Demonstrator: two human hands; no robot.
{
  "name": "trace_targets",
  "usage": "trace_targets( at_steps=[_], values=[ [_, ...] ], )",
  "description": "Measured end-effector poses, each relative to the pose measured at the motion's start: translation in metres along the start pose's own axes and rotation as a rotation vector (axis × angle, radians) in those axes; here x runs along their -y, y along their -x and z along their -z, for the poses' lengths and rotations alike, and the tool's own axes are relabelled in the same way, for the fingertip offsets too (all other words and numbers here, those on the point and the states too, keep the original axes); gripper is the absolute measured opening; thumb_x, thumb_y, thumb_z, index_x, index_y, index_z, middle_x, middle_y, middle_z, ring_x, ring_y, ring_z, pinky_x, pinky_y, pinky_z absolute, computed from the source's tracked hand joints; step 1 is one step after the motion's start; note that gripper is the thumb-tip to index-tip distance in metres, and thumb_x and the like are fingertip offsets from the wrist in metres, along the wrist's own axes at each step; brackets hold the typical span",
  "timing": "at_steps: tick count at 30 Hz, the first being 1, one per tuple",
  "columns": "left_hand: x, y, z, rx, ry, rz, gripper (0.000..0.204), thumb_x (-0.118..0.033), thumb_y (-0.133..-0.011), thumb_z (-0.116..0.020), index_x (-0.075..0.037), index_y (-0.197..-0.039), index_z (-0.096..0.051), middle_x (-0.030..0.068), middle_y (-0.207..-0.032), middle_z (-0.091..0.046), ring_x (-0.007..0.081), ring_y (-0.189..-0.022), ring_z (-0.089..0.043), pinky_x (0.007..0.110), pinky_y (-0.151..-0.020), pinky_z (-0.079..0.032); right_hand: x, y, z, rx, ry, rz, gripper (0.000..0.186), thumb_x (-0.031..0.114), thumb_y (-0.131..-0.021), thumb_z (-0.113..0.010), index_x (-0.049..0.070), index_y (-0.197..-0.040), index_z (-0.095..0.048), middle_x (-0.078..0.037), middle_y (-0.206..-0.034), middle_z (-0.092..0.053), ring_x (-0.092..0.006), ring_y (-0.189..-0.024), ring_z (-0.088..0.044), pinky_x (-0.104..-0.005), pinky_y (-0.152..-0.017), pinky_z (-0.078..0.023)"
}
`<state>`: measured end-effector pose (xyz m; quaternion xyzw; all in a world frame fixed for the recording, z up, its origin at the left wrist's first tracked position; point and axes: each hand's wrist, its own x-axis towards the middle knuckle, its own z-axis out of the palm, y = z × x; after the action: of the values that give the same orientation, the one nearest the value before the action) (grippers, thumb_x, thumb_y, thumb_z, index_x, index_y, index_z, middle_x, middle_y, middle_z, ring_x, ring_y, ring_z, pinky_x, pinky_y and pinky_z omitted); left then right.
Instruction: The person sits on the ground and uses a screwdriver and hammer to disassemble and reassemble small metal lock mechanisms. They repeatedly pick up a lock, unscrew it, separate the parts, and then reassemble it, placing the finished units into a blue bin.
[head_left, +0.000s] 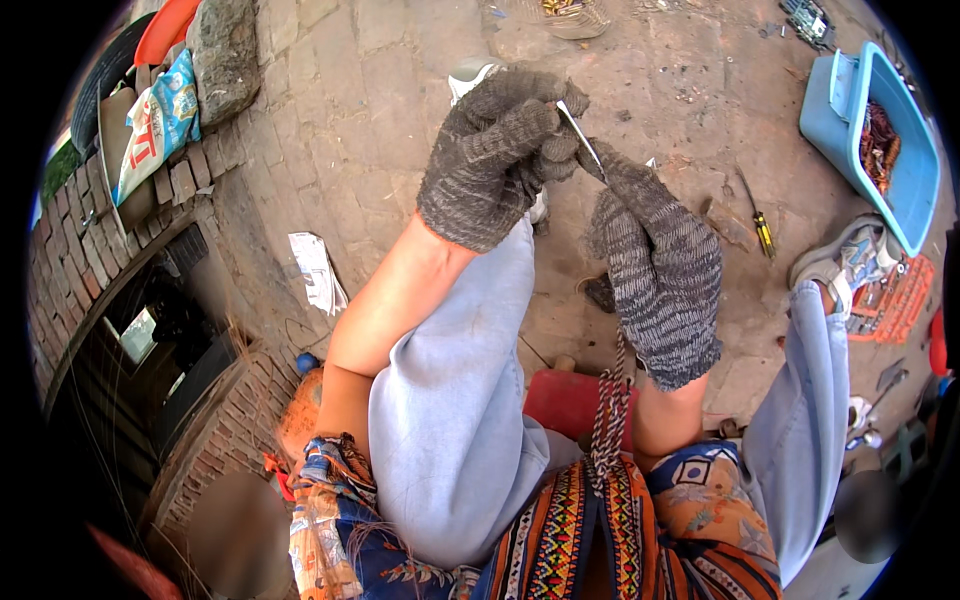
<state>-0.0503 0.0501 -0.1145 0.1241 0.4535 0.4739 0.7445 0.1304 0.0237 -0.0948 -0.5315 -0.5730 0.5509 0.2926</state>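
Grey knitted gloves cover both of my hands, which meet in front of my knees. A thin, bright metal strip (581, 138) slants between their fingertips. My right hand (660, 265) pinches its lower end. My left hand (490, 165) is closed, thumb against curled fingers, with the strip's upper end lying at its fingertips. Whatever is inside the left fingers is hidden by the glove. The strip's exact kind cannot be made out.
A screwdriver with a yellow and black handle (764, 236) lies on the brick floor. To the right stand a blue tub (845, 120) holding brownish metal scraps and an orange tool tray (893, 305). Folded paper (317, 272) and a large stone (224, 60) are on the left.
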Motion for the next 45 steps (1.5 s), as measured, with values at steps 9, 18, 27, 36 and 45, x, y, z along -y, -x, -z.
trace_targets(
  at_steps=[9,18,27,36,45],
  values=[
    [0.001,0.000,-0.002,-0.070,-0.029,-0.049,0.025,-0.010,-0.086,-0.063,0.000,-0.109,-0.061,0.0126,-0.098,-0.067,0.0176,-0.076,-0.067,0.029,-0.064,-0.058,0.005,-0.001,-0.003,-0.065,0.108,0.032,0.027,0.007,-0.086,-0.058,0.000,-0.112,-0.062,-0.016,-0.094,-0.067,-0.0243,-0.082,-0.065,-0.0332,-0.078,-0.050],
    [0.003,-0.003,0.001,-0.044,0.090,0.003,0.029,-0.013,-0.090,-0.059,0.001,-0.115,-0.056,0.0147,-0.105,-0.065,0.0176,-0.079,-0.068,0.026,-0.063,-0.059,0.004,-0.005,-0.008,-0.142,0.167,0.092,0.026,0.008,-0.084,-0.061,-0.001,-0.109,-0.063,-0.017,-0.097,-0.067,-0.0270,-0.086,-0.066,-0.0346,-0.081,-0.050],
    [0.002,-0.002,-0.008,-0.107,0.023,-0.033,0.030,-0.014,-0.090,-0.060,0.001,-0.115,-0.057,0.0136,-0.102,-0.066,0.0160,-0.078,-0.067,0.025,-0.063,-0.059,0.003,-0.003,-0.017,-0.125,0.076,-0.019,0.026,0.007,-0.086,-0.060,-0.003,-0.110,-0.062,-0.018,-0.098,-0.067,-0.0235,-0.086,-0.066,-0.0332,-0.080,-0.051],
    [0.005,-0.001,-0.002,-0.131,-0.022,0.053,0.032,-0.015,-0.090,-0.059,-0.003,-0.119,-0.056,0.0088,-0.099,-0.066,0.0145,-0.076,-0.063,0.027,-0.062,-0.054,-0.011,-0.001,-0.015,-0.044,-0.136,-0.074,0.028,0.003,-0.087,-0.057,-0.005,-0.114,-0.059,-0.017,-0.105,-0.065,-0.0210,-0.092,-0.064,-0.0313,-0.083,-0.051],
    [0.006,0.000,-0.001,-0.092,-0.051,0.015,0.028,-0.013,-0.090,-0.058,-0.002,-0.115,-0.058,0.0117,-0.101,-0.066,0.0187,-0.082,-0.065,0.030,-0.070,-0.056,-0.019,0.001,-0.025,-0.093,-0.230,-0.058,0.024,0.006,-0.087,-0.058,-0.003,-0.110,-0.061,-0.017,-0.101,-0.065,-0.0267,-0.087,-0.065,-0.0339,-0.079,-0.052]
  ],
)
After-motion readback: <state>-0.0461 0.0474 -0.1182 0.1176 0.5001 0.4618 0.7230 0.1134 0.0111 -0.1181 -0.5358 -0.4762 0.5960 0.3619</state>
